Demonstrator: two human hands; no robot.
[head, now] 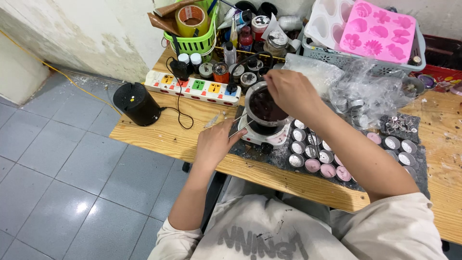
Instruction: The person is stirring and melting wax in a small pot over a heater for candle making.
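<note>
Pot (263, 108) of dark wax on burner: left hand (214, 144) grips its handle, right hand (288, 91) pinched closed above, contents unseen; few cups (327, 170) filled pink, most empty.

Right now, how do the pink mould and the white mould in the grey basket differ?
The pink mould lies on top, fully in view, with flower-shaped cavities; the white mould sits beside it at its left, partly tucked under it, with plainer rounded cavities. Pink is bright, white is pale. Both are soft-looking trays leaning in the grey basket behind the right hand.
</note>
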